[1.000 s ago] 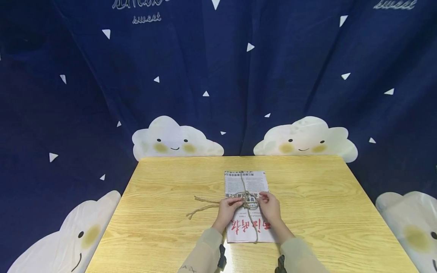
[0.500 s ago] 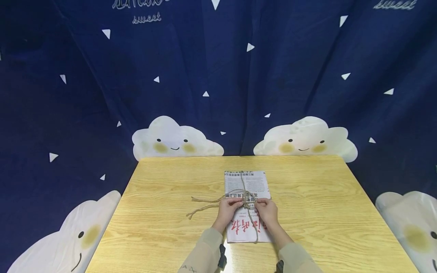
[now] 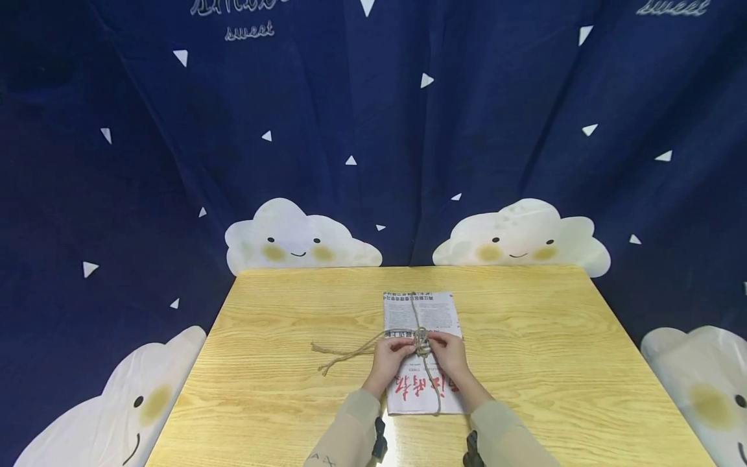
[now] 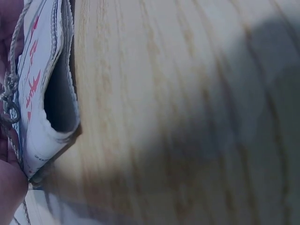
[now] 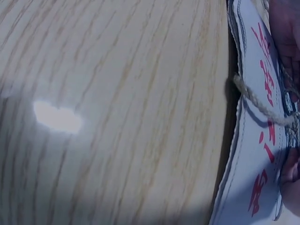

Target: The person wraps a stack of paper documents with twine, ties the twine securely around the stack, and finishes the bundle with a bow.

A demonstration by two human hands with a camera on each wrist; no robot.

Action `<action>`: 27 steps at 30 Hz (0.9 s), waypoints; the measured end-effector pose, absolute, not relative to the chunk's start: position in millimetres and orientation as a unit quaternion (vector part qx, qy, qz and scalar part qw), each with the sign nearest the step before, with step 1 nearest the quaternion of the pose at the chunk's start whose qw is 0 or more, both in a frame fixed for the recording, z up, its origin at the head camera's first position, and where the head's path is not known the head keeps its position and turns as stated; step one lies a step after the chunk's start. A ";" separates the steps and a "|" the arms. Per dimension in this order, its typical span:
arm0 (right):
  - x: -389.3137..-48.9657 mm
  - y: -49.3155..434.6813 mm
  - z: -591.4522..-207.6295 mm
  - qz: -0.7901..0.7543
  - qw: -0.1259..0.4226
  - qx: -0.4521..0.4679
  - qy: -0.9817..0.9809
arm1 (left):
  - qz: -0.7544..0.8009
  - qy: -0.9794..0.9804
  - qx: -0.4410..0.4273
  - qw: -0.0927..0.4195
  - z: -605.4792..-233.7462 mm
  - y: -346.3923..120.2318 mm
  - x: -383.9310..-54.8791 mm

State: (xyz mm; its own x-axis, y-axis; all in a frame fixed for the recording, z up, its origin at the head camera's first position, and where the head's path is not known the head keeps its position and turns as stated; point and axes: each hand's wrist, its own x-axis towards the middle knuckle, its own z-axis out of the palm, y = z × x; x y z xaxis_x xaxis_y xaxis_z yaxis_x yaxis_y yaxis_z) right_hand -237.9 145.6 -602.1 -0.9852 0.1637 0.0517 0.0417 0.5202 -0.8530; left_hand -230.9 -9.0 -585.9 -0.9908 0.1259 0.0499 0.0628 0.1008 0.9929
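A folded newspaper [image 3: 417, 405] lies on the wooden table, with red and black print on top. Twine [image 3: 430, 379] runs lengthwise over it and meets in a knot [image 3: 421, 338] near its middle. My left hand [image 3: 386, 364] pinches the twine just left of the knot. From the other side, my right hand [image 3: 452, 357] pinches twine at the knot's right edge. Two loose twine ends [image 3: 344, 355] trail left past the paper onto the table. In the right wrist view, twine [image 5: 258, 104] wraps over the newspaper's near edge. The fingertips are partly hidden in both wrist views.
The light wooden table [image 3: 537, 324] extends around the newspaper on all sides. Behind it hangs a dark blue curtain [image 3: 373, 97] printed with white triangles and smiling clouds. A black strap [image 3: 379, 440] sits at the left wrist.
My right hand has moved left, in to the knot, and the loop on the right has shrunk. One loose end has slid farther left. My left hand has stayed in place.
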 end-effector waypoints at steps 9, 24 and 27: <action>-237.9 146.9 -608.5 0.471 0.052 -0.035 -0.880 | 0.644 0.763 0.044 0.035 -614.8 -5.9 -242.3; -230.2 164.8 -606.1 0.660 0.007 -0.092 -0.745 | 0.652 0.751 0.101 0.027 -591.2 -6.9 -231.9; -229.2 167.2 -606.0 0.661 -0.008 -0.085 -0.746 | 0.640 0.759 0.116 0.021 -605.9 -5.6 -237.7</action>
State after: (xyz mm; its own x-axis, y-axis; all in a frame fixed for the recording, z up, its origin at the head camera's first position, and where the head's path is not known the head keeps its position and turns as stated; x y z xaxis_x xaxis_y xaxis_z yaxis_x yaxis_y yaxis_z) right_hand -229.2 167.2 -606.0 -0.9855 0.1162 -0.1236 0.1367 0.1120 -0.9843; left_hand -237.7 -5.6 -605.9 -0.9720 0.2039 0.1168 0.1497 0.1544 0.9766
